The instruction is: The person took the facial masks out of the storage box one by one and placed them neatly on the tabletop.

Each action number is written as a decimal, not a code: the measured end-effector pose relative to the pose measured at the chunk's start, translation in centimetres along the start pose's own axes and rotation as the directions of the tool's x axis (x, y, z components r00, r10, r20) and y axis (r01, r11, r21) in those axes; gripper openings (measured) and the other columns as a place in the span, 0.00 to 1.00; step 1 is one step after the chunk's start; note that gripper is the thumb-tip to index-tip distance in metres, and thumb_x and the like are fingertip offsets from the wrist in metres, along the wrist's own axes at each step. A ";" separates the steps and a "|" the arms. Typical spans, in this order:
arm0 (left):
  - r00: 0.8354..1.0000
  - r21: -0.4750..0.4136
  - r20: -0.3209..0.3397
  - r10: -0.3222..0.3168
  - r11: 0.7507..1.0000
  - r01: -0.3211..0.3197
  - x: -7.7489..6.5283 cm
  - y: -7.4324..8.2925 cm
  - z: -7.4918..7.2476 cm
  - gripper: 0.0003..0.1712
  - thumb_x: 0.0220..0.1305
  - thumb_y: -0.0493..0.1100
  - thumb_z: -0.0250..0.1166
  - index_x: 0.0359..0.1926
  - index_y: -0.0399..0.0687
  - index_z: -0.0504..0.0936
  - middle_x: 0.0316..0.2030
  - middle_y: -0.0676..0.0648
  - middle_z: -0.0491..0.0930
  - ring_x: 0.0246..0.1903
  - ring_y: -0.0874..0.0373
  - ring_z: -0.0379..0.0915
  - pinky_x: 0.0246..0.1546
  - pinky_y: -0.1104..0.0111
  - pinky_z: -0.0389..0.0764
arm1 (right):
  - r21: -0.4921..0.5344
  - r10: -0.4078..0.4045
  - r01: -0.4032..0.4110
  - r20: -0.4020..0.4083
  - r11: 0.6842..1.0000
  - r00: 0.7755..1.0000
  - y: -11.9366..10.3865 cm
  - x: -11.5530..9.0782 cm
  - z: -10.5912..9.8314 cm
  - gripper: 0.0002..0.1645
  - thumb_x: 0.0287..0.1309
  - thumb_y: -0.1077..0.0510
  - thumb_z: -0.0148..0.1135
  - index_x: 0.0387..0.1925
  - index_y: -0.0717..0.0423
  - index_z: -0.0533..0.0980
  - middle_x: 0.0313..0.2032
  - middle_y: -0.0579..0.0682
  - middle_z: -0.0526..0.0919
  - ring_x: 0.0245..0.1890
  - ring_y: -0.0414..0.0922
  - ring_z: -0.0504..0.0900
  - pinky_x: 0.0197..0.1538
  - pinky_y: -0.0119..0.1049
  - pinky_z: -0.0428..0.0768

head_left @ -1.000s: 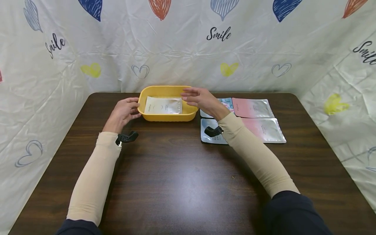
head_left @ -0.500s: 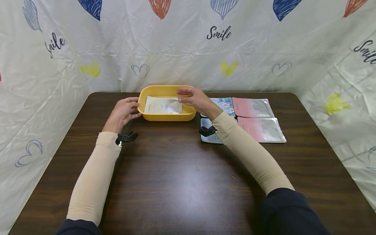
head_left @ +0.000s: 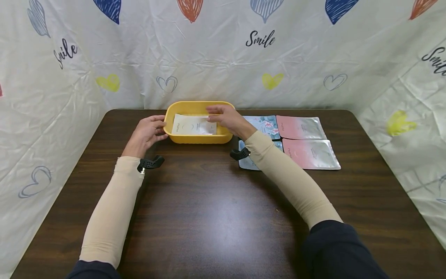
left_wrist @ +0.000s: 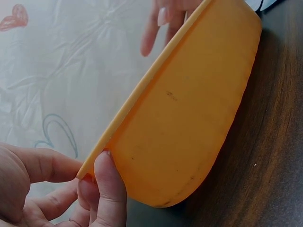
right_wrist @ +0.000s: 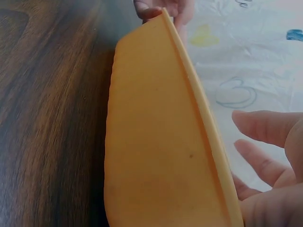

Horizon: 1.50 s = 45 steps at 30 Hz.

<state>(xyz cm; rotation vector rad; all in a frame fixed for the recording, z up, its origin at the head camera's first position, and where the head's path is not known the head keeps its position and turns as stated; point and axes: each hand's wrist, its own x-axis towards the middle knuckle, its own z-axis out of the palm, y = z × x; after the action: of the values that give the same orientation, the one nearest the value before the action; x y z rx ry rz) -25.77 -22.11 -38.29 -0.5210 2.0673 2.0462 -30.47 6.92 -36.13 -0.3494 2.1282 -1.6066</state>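
A yellow plastic basin [head_left: 199, 139] stands near the far edge of the table, with a white and silver sheet mask packet [head_left: 189, 126] lying in it. My left hand [head_left: 148, 131] pinches the basin's left end; in the left wrist view the thumb [left_wrist: 111, 184] lies against the outer wall, below the rim. Over the basin's right end hangs my right hand [head_left: 230, 120], its fingers apart and holding nothing. The right wrist view shows these fingers [right_wrist: 265, 127] above and beside the rim. The hand partly covers the basin's right side.
Right of the basin lie pink and silver mask packets [head_left: 301, 128] and blue ones, such as a floral packet [head_left: 266, 124]. The right forearm partly covers a lower blue packet [head_left: 246, 162]. A white patterned cloth [head_left: 223, 50] hangs behind the dark wooden table [head_left: 209, 217].
My right hand has moved a little to the left, further over the basin. The left hand, the basin and the packets stay in place.
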 end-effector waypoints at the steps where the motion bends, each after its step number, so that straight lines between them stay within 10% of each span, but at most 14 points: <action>1: 1.000 0.003 0.004 0.000 1.000 0.000 0.0 0.0 0.0 0.26 0.75 0.40 0.59 0.71 0.48 0.71 0.57 0.47 0.73 0.48 0.53 0.73 0.41 0.70 0.85 | -0.005 0.011 -0.011 -0.005 1.000 1.000 0.0 0.2 0.1 0.32 0.69 0.61 0.63 0.72 0.56 0.68 0.71 0.56 0.69 0.69 0.50 0.70 0.75 0.56 0.60; 34: 1.000 -0.023 0.025 0.001 1.000 0.000 -0.2 -0.1 0.0 0.26 0.75 0.39 0.58 0.72 0.46 0.69 0.59 0.45 0.72 0.49 0.53 0.74 0.38 0.70 0.85 | 0.136 -0.004 0.020 -0.120 0.990 0.993 0.4 -0.1 1.3 0.28 0.69 0.67 0.59 0.69 0.61 0.69 0.74 0.57 0.60 0.72 0.53 0.65 0.66 0.46 0.76; 45: 0.999 -0.014 0.032 -0.001 1.000 0.001 -0.3 0.1 -0.1 0.26 0.76 0.40 0.58 0.72 0.47 0.70 0.60 0.45 0.71 0.53 0.51 0.72 0.39 0.71 0.85 | 0.204 0.013 0.004 -0.082 0.979 0.997 0.0 0.0 2.0 0.43 0.66 0.71 0.61 0.78 0.58 0.56 0.65 0.63 0.71 0.61 0.57 0.77 0.61 0.52 0.80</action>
<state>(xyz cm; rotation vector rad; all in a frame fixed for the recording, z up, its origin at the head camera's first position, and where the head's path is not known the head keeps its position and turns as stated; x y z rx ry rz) -25.51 -22.14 -38.07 -0.4878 2.0356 2.0563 -29.48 5.28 -36.61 -0.2150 1.9973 -1.8466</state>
